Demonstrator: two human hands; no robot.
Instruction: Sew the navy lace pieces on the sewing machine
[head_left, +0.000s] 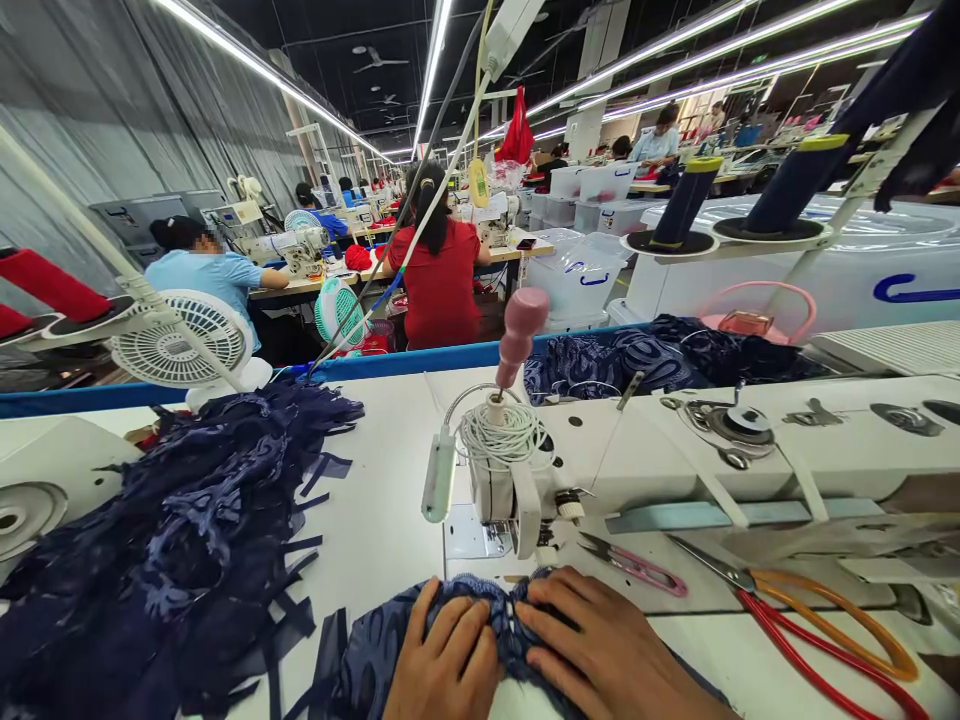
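Observation:
A piece of navy lace fabric point(375, 640) lies bunched at the front of the sewing machine point(502, 495), its scalloped edge just before the needle area. My left hand point(446, 655) grips it on the left side, fingers bent over the lace and thumb out of sight. From the right, my right hand point(600, 640) grips the same fabric, fingertips close to a gathered seam between the hands. A small lamp point(438, 475) on a bendy neck lights the needle plate. Thread snips point(637, 568) and large scissors point(795, 600) with orange and red handles lie to the right.
A heap of navy lace pieces point(172, 540) covers the table's left side. More lace point(622, 360) is piled behind the machine. A pink-handled tool point(521, 335) stands on the machine head. Thread cones point(686, 205) and a white fan point(184, 338) stand around; co-workers sit ahead.

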